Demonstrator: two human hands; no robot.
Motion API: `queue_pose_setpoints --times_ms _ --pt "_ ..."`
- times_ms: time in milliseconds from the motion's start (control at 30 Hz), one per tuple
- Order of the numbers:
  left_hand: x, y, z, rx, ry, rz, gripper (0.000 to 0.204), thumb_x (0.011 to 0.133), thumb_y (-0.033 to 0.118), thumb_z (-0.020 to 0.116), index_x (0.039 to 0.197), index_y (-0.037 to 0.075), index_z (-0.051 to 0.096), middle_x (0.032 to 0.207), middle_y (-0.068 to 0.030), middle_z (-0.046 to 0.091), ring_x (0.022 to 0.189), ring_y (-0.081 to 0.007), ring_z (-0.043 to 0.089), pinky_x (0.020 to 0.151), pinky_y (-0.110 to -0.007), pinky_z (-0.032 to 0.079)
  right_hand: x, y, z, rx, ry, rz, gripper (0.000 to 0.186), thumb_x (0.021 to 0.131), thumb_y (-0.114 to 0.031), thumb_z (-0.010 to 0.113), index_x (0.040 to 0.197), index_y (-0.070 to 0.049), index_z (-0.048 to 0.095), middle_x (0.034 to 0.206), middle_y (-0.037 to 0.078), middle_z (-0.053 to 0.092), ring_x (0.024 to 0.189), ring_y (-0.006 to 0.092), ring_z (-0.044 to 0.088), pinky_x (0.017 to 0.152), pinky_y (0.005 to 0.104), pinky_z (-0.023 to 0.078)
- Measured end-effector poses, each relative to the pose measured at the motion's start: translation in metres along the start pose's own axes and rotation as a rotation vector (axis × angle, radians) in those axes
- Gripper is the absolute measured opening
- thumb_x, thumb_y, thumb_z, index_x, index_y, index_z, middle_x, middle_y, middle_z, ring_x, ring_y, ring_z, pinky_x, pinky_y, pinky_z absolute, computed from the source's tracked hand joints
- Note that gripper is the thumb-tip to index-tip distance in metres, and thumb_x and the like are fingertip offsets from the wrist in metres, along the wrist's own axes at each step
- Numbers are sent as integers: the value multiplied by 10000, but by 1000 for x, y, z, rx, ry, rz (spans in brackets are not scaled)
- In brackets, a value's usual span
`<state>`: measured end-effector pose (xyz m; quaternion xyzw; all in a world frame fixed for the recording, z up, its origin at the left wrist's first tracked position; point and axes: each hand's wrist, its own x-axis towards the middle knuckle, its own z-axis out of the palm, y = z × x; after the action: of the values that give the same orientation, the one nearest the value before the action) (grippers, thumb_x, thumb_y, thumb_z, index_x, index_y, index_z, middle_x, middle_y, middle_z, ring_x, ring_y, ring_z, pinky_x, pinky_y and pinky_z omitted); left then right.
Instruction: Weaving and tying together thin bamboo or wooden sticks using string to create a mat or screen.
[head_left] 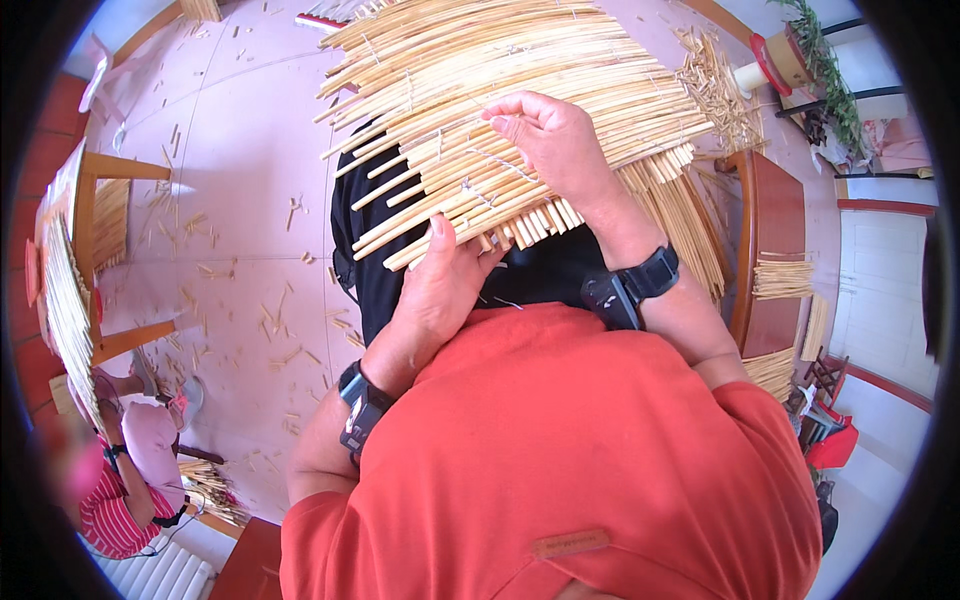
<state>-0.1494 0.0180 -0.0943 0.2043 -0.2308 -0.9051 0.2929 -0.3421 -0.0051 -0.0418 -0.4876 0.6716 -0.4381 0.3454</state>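
A mat of straw-coloured reed stalks, tied across with thin white thread, lies over my lap and stretches away from me. My left hand grips the mat's near edge, its thumb on top and its fingers partly hidden below. Above the near rows, my right hand is closed in a pinch, apparently on a fine end of the thread. Loose thread loops and knots sit on the stalks beside it. Some stalks stick out unevenly at the left edge.
Cut reed bits litter the floor. Stalk bundles lie by a brown wooden table at right. At far left, another person sits beside a wooden frame with a reed mat. A potted plant stands far right.
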Motion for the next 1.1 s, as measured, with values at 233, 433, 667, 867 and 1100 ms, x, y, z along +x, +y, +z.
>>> queue_pose_setpoints --times_ms 233,433,667,867,1100 --pt "18 1 4 -207 223 132 400 969 165 572 1349 82 477 1329 -46 578 1221 -172 551 1043 -363 422 -3 -6 9 149 41 -61 183 940 -137 645 1050 -3 705 839 36 710 719 61 582 661 234 484" --pt "1 29 10 -103 121 262 519 906 77 575 1404 75 432 1336 -61 568 1244 -187 536 1058 -370 421 -25 -29 9 340 -24 -156 170 956 -97 624 1083 1 679 943 34 714 650 22 521 573 180 433" --pt "-10 86 36 122 108 607 592 901 69 604 1444 10 376 1297 -86 558 1177 -180 542 987 -316 436 -41 -73 1 456 31 -363 146 942 -45 621 1070 -8 681 986 42 718 655 32 557 576 181 463" --pt "-1 118 55 412 285 1002 378 957 46 583 1315 -49 509 1111 -70 605 1013 -152 558 894 -307 451 -31 -94 8 463 -4 -390 141 955 -65 611 1065 -1 673 811 6 642 623 26 533 513 181 402" --pt "13 121 27 561 347 958 320 919 -20 601 1234 -57 554 1163 -99 578 1068 -169 535 956 -329 428 1 -90 11 10 -44 -375 277 871 -98 570 1115 -42 688 661 126 613 547 199 574 555 335 463"
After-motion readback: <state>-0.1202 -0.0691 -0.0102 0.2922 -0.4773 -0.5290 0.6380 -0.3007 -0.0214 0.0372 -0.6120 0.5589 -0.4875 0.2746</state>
